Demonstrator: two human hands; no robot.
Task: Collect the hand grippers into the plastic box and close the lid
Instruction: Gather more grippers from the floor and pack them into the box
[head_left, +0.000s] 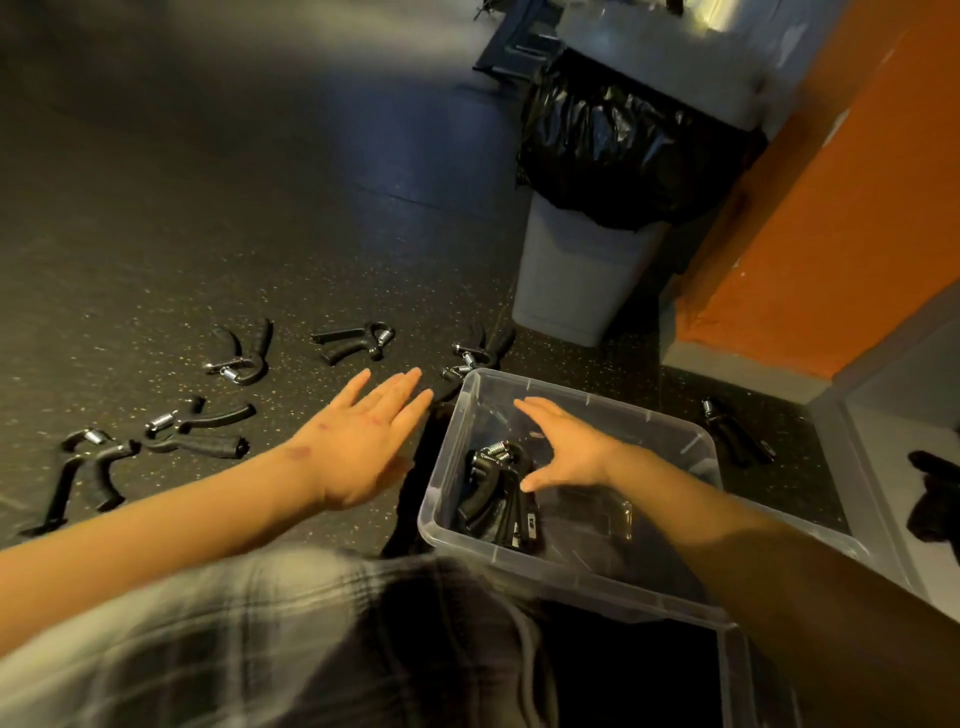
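A clear plastic box (613, 566) stands open on the dark speckled floor with black hand grippers (493, 488) lying in its near left corner. My right hand (566, 447) hovers over the box, fingers spread and empty. My left hand (363, 441) reaches out flat above the floor, left of the box, holding nothing. Several more black hand grippers lie on the floor: one (244, 353) at far left, one (356, 343) beyond my left hand, a pair (475, 358) at the box's far corner, others (202, 428) nearer left, and one (735, 434) right of the box.
A grey bin (576, 270) with a black bag stands just beyond the box. An orange wall (841, 208) rises at right. A grey plastic surface (893, 467), which may be the lid, lies to the right of the box with a dark object on it.
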